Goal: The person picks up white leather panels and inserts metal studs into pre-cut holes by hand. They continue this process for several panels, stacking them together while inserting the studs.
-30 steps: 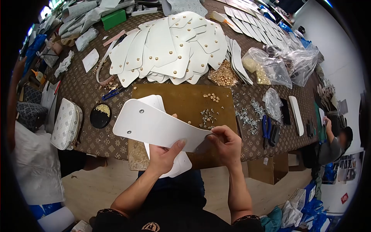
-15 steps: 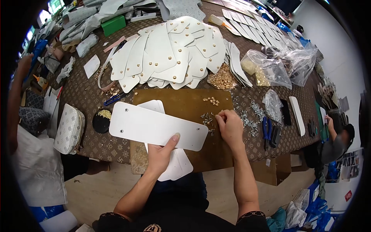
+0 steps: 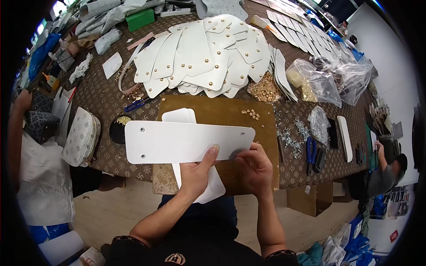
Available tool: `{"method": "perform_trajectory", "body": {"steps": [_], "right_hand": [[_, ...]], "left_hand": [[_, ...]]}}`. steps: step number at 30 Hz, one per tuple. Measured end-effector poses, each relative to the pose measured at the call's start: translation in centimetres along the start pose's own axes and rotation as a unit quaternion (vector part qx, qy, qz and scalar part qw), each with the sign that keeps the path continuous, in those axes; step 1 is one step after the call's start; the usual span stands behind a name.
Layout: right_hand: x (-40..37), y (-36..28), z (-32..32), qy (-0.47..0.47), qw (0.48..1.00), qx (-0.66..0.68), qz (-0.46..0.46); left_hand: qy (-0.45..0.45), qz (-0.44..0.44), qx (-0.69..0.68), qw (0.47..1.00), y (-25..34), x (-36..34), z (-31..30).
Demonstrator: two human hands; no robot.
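My left hand (image 3: 197,175) grips a white panel (image 3: 186,142) by its lower edge, thumb on top. The panel has rounded corners and small metal fittings near three of them. At its lower right corner is my right hand (image 3: 258,173), slightly blurred, fingers bent together; whatever is between the fingertips is hidden. Beneath lie more white panels (image 3: 211,190) on a brown board (image 3: 222,111). A few gold studs (image 3: 250,114) rest near the board's far right corner.
Beyond the board is a heap of white panels with gold studs (image 3: 199,57). To the right are loose silver pieces (image 3: 290,139), blue-handled pliers (image 3: 311,150) and clear bags (image 3: 319,80). A patterned case (image 3: 80,137) and a black dish (image 3: 116,133) stand left. Other people are at both sides.
My right hand has moved from the board's right side to the panel's lower right corner. The panel has turned nearly level. The view has shifted slightly.
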State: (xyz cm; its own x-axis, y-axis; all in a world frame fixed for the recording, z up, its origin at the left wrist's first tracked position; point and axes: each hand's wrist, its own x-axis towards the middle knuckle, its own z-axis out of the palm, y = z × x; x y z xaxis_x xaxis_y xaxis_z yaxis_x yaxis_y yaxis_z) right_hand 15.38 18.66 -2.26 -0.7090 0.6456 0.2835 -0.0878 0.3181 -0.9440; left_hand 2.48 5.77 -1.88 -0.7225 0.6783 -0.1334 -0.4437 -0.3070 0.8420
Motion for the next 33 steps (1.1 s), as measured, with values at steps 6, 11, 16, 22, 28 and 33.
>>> {"method": "perform_trajectory", "body": {"steps": [6, 11, 16, 22, 28, 33], "right_hand": [[-0.1, -0.2, 0.3, 0.03, 0.999, 0.02, 0.026], [-0.2, -0.3, 0.4, 0.013, 0.999, 0.013, 0.027], [-0.4, -0.1, 0.3, 0.008, 0.999, 0.019, 0.038], [-0.5, -0.3, 0.3, 0.017, 0.994, 0.089, 0.064], [-0.6, 0.1, 0.3, 0.034, 0.995, 0.076, 0.059], [-1.2, 1.0, 0.9, 0.069, 0.985, 0.15, 0.052]], "left_hand": [[0.003, -0.009, -0.019, 1.0, 0.1, -0.2, 0.1], [-0.008, -0.01, -0.027, 1.0, 0.2, -0.3, 0.2], [-0.026, 0.008, -0.031, 0.999, -0.3, -0.2, 0.0], [-0.016, -0.013, -0.039, 0.999, -0.2, -0.3, 0.1], [-0.027, -0.014, -0.025, 0.999, -0.3, -0.2, 0.0], [-0.03, 0.026, -0.013, 0.999, -0.9, -0.2, 0.3]]}}
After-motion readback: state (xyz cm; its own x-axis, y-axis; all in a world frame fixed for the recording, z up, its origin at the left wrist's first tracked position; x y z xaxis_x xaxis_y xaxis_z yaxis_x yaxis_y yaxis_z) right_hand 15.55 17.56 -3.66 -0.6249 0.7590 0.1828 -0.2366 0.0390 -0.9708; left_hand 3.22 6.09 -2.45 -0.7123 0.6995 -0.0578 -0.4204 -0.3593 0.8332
